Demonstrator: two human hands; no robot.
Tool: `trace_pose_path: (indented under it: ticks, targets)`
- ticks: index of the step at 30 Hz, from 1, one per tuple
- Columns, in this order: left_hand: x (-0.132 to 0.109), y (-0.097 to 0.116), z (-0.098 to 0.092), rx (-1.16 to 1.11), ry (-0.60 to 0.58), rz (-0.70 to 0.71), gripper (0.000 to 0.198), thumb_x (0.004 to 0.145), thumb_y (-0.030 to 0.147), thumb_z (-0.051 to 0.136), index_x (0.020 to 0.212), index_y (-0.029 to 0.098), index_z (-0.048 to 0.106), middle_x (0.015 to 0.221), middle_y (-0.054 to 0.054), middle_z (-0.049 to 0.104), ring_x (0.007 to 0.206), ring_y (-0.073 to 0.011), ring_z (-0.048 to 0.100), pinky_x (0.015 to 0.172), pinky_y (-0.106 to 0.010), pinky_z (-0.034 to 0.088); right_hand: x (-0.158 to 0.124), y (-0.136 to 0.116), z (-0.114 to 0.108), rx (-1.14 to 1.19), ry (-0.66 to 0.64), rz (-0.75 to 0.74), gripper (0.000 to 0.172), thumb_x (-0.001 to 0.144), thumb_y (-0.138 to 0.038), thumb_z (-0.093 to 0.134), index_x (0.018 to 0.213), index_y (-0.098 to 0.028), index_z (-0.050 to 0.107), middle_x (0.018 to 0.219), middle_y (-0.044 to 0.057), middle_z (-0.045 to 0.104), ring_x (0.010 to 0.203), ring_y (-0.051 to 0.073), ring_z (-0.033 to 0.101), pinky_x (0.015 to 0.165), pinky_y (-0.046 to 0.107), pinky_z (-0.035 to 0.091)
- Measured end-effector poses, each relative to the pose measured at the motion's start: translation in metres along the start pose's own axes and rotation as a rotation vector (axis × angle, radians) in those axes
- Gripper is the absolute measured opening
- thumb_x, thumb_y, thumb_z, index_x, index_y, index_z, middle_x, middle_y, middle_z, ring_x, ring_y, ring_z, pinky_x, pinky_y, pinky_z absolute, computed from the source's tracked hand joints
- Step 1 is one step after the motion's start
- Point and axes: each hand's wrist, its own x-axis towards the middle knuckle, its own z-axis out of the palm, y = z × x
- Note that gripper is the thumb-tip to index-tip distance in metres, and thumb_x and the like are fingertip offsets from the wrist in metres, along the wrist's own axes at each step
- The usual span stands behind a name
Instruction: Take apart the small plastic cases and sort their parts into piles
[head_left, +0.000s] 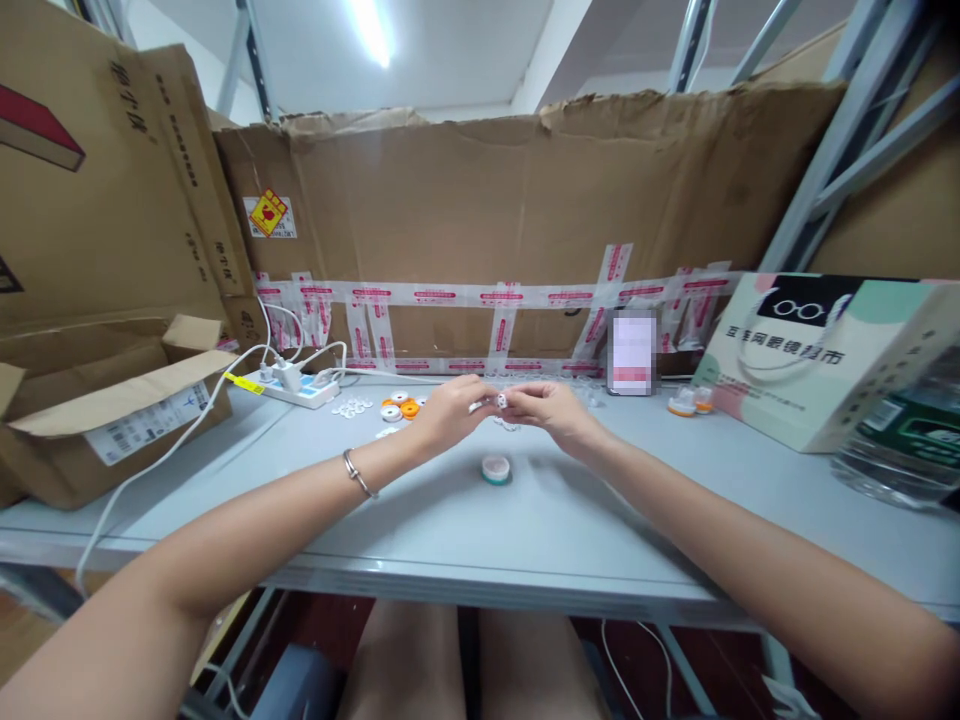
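Both of my hands meet above the middle of the table, fingers pinched together. Between the fingertips is a small white plastic piece (502, 400), too small to make out clearly. My left hand (456, 408), below a wrist with a silver bracelet (360, 474), grips it from the left. From the right, my right hand (551, 405) pinches the same piece. Just nearer to me stands a small round cap (496, 469), whitish with a teal base. Left of my left hand lie orange and white round parts (401, 406) and several small white pieces (352, 407).
A power strip (304, 385) with white cables and an open cardboard box (120, 400) are at left. A phone (631, 350) leans on the cardboard (465, 200) at the back. At right are orange-and-clear parts (686, 402), a paper bag (795, 370) and a large bottle (904, 435).
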Motion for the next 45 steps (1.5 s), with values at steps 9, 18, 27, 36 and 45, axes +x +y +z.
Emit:
trace_pose_path:
  ticks: [9,18,27,36,45]
  targets:
    - [-0.005,-0.014,0.016,-0.305,0.099,-0.117,0.011,0.078,0.02,0.059,0.087,0.016,0.062,0.08,-0.004,0.064,0.074,-0.0129,0.059,0.069,-0.024,0.047,0.016,0.012,-0.003,-0.007,0.017,0.098,0.011,0.059,-0.02,0.071,0.065,-0.015,0.065,0.057,0.002,0.067,0.057,0.012,0.063,0.06,0.024,0.05]
    - [-0.015,-0.021,0.022,-0.337,0.193,-0.135,0.014,0.075,0.023,0.061,0.085,0.014,0.061,0.082,-0.005,0.063,0.076,-0.0134,0.058,0.073,-0.027,0.048,0.015,0.022,-0.001,0.05,0.031,0.265,0.008,0.064,-0.015,0.065,0.057,-0.015,0.061,0.056,0.001,0.064,0.05,0.007,0.057,0.052,0.018,0.048]
    - [-0.013,-0.018,0.019,-0.797,0.097,-0.569,0.03,0.076,0.035,0.057,0.095,0.013,0.062,0.082,-0.005,0.065,0.073,-0.0133,0.06,0.062,-0.023,0.051,0.034,0.026,-0.053,-0.377,0.174,-0.065,0.008,0.057,-0.02,0.072,0.061,-0.016,0.067,0.051,0.001,0.064,0.051,0.014,0.059,0.055,0.027,0.048]
    - [-0.013,-0.016,0.021,-0.9,-0.012,-0.63,0.027,0.076,0.03,0.059,0.098,0.014,0.06,0.085,-0.006,0.066,0.074,-0.0141,0.062,0.055,-0.021,0.048,0.037,0.038,-0.051,-0.585,0.09,-0.108,0.013,0.052,-0.022,0.073,0.063,-0.016,0.072,0.059,0.004,0.068,0.058,0.019,0.06,0.058,0.03,0.045]
    - [-0.011,-0.009,0.015,-0.74,-0.016,-0.463,0.016,0.077,0.027,0.059,0.084,0.012,0.06,0.078,-0.005,0.066,0.071,-0.0138,0.062,0.058,-0.022,0.05,0.003,0.011,-0.01,-0.172,-0.145,-0.123,0.027,0.066,-0.04,0.066,0.08,-0.017,0.067,0.073,0.002,0.069,0.07,0.014,0.063,0.073,0.031,0.048]
